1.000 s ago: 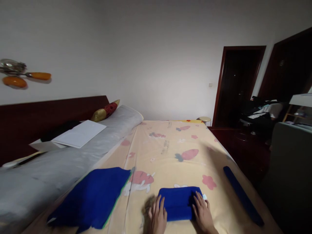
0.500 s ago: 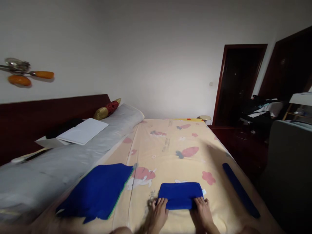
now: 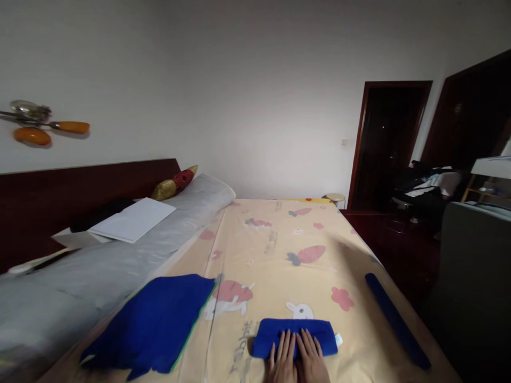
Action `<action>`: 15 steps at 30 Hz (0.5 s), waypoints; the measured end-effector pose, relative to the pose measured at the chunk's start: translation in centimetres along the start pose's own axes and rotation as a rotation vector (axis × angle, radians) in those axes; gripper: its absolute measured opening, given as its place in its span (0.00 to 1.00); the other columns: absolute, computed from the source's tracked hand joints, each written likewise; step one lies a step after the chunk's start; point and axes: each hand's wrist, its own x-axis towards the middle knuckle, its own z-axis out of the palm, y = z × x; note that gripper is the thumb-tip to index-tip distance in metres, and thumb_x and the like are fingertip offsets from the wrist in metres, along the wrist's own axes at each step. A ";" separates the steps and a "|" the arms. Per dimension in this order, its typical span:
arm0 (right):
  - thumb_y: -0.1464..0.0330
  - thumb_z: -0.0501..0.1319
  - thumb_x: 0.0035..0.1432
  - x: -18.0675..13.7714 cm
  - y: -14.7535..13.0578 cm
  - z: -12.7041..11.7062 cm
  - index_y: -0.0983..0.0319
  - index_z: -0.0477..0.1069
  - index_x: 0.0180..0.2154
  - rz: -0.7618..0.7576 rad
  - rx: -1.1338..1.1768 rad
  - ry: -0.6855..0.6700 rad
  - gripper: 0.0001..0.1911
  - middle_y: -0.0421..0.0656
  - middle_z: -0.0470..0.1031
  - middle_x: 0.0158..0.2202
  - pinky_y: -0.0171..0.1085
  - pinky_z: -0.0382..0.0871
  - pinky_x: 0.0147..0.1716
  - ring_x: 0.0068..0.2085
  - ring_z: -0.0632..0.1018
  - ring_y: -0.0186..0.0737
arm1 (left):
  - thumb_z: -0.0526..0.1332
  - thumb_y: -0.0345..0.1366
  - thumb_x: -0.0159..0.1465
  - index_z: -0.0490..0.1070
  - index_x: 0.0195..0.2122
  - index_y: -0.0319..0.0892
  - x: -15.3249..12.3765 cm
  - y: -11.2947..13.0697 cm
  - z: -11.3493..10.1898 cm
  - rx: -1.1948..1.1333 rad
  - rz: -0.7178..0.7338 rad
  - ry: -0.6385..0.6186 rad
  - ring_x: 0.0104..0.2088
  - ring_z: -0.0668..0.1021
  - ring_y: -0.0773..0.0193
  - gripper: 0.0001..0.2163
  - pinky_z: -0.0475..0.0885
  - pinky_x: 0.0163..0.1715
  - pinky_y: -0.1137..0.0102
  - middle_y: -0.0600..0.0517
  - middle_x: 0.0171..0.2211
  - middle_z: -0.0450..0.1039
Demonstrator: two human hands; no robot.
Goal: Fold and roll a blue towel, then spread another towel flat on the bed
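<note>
A folded blue cloth [image 3: 265, 335] with a small white tag at its right edge lies on the bed near me. Side by side on its middle rest my left hand [image 3: 284, 359] and my right hand [image 3: 311, 357], fingers stretched out and lying flat on the fabric. Off to the left, a larger blue cloth [image 3: 159, 319] with a green edge is spread out, its near border uneven. Along the right side of the bed is a long, narrow blue roll or folded strip [image 3: 397, 319].
The patterned bedsheet [image 3: 255, 255] covers the bed. A grey plastic-wrapped bolster shape [image 3: 120, 266] runs along the left, with a white flat board [image 3: 136, 219] on it. A dark headboard [image 3: 80, 183] stands behind, and a grey panel [image 3: 471, 266] is close on the right.
Both hands have left the cloth's near corners and come together flat on its middle. The blue cloth now looks narrower from front to back and sits slightly nearer to me.
</note>
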 end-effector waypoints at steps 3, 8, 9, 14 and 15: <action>0.65 0.52 0.59 -0.8 2.7 0.4 0.50 0.50 0.64 -0.084 -0.018 0.028 0.31 0.38 0.52 0.65 0.49 0.56 0.62 0.65 0.59 0.47 | 0.49 0.32 0.57 0.38 0.65 0.59 -0.8 -1.7 -0.9 0.001 0.014 -0.006 0.68 0.49 0.59 0.35 0.45 0.67 0.51 0.64 0.68 0.39; 0.65 0.49 0.61 -3.5 8.0 -0.6 0.45 0.47 0.63 0.077 -0.086 0.135 0.30 0.36 0.54 0.65 0.53 0.57 0.60 0.64 0.60 0.48 | 0.47 0.31 0.57 0.40 0.64 0.58 -3.2 -4.8 -3.4 0.158 -0.219 0.111 0.68 0.51 0.57 0.33 0.43 0.65 0.46 0.63 0.67 0.42; 0.66 0.49 0.60 -3.9 8.3 -0.8 0.45 0.48 0.63 0.106 -0.086 0.120 0.30 0.36 0.55 0.65 0.53 0.58 0.59 0.64 0.61 0.48 | 0.47 0.31 0.57 0.41 0.64 0.58 -3.6 -4.8 -3.6 0.187 -0.262 0.125 0.68 0.51 0.57 0.33 0.43 0.65 0.46 0.63 0.67 0.43; 0.66 0.48 0.59 -3.7 5.6 -2.8 0.52 0.57 0.62 0.198 -0.075 0.087 0.29 0.42 0.58 0.65 0.53 0.55 0.60 0.64 0.61 0.48 | 0.49 0.28 0.53 0.47 0.64 0.53 -3.3 -3.1 -4.2 0.239 -0.351 0.109 0.68 0.52 0.58 0.35 0.47 0.64 0.49 0.59 0.67 0.48; 0.66 0.49 0.58 -3.3 4.7 -3.5 0.54 0.60 0.61 0.231 -0.088 0.100 0.28 0.44 0.61 0.64 0.54 0.54 0.59 0.63 0.62 0.49 | 0.48 0.28 0.54 0.49 0.64 0.52 -2.9 -2.9 -4.5 0.238 -0.346 0.104 0.67 0.53 0.58 0.34 0.46 0.64 0.50 0.57 0.67 0.50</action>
